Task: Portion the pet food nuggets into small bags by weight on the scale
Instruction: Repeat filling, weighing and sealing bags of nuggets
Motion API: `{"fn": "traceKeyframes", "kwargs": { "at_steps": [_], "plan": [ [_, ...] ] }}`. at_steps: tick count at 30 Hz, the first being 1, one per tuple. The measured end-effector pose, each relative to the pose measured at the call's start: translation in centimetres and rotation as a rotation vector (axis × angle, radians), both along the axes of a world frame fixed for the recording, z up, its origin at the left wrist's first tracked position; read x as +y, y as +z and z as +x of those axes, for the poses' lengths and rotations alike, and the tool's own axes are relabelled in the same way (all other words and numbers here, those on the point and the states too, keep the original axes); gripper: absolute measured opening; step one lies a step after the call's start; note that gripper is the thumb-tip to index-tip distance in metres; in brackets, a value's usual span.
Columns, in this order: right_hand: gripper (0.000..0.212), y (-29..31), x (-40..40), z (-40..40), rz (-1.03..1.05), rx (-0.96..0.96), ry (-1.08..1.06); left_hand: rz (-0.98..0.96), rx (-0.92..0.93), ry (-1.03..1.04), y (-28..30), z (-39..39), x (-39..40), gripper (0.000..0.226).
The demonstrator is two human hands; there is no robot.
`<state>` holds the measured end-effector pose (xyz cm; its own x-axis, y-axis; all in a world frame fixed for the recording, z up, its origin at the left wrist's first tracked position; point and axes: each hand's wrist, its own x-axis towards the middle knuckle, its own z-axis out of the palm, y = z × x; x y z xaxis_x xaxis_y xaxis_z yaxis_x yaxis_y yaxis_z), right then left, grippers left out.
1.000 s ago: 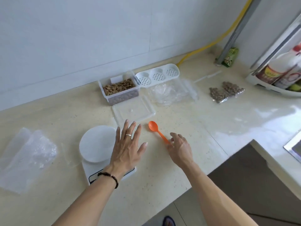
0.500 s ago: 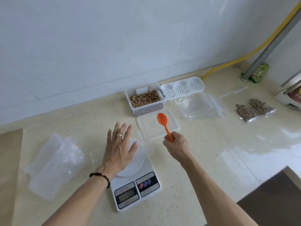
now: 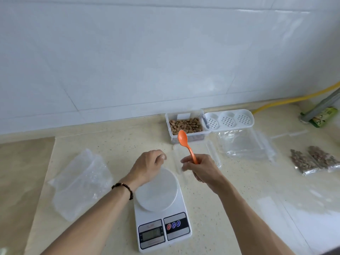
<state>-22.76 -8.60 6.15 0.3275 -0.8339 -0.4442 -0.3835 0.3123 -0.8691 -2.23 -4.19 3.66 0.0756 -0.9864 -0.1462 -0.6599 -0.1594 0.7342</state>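
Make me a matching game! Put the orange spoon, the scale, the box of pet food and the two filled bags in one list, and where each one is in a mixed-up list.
Things:
1. orange spoon
2. scale
3. box of pet food
4. two filled bags

Places:
A. by the wall, at the back of the counter
B. far right on the counter
C. held in the right hand
D. nearest the person, in the middle

Pairs: 1-C, 2-D, 3-A, 4-B
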Motion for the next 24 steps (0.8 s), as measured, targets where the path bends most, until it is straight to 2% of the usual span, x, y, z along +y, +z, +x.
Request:
{"fn": "traceKeyframes", "kwargs": {
  "at_steps": [4,7,10,15,18,21,24],
  "plan": [
    [0.014,2.5,-1.6,-1.1,-0.064,0.073,0.130,0.093,0.308,0.000,2.6,-0.2,-1.1,0.025],
    [0.014,4.2,-2.3,-1.8,-0.005,0.049,0.269,0.092,0.378,0.006,4.2,-0.4,-1.5,0.022],
    [0.015,5.7,-3.0,-2.3,-0.031,0.063,0.308,0.122,0.382,0.004,5.6,-0.5,-1.7,0.021],
    [0.012,7.1,-4.5,-3.5,-0.075,0.028,0.225,0.191,0.252,-0.016,6.5,0.8,-1.9,0.028],
    [0.013,7.2,-5.0,-3.9,-0.086,0.045,0.181,0.159,0.153,-0.021,6.8,1.4,-1.7,0.029],
    [0.012,7.0,-4.8,-3.4,-0.066,0.033,0.150,0.114,0.129,0.002,6.8,2.0,-1.8,0.029],
    [0.011,6.7,-4.4,-2.5,-0.038,0.001,0.088,0.066,-0.048,0.023,6.7,2.1,-2.1,0.022]
  ]
}}
